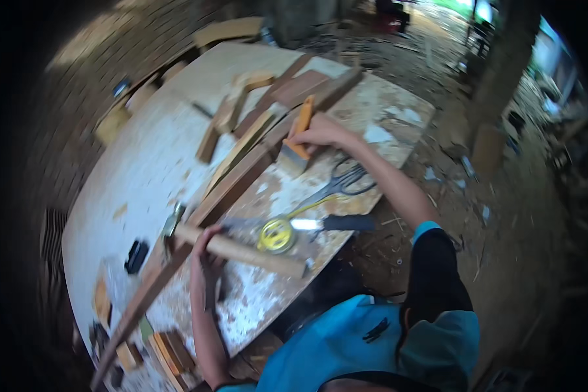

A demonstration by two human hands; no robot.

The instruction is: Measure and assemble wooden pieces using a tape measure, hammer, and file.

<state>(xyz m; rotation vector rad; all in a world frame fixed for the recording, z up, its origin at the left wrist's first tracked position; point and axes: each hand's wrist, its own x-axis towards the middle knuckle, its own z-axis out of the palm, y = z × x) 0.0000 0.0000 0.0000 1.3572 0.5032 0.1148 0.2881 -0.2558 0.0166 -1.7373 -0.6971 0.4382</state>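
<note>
Curls the left hand [207, 253] by the hammer [248, 253], below centre-left (gripping it or merely touching, cannot tell), with a yellow tape [276, 234] near frame centre. Farther off, above centre, pinches a brush [296, 155] in the right hand [321, 130], just beside the beam [234, 185] rising from lower left to upper centre.

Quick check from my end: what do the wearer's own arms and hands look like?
The left hand and right hand are ungloved, the forearms uncovered. The right sleeve is black with a bright blue cuff, ending near the elbow. Of the left sleeve, only a blue edge shows.
</note>
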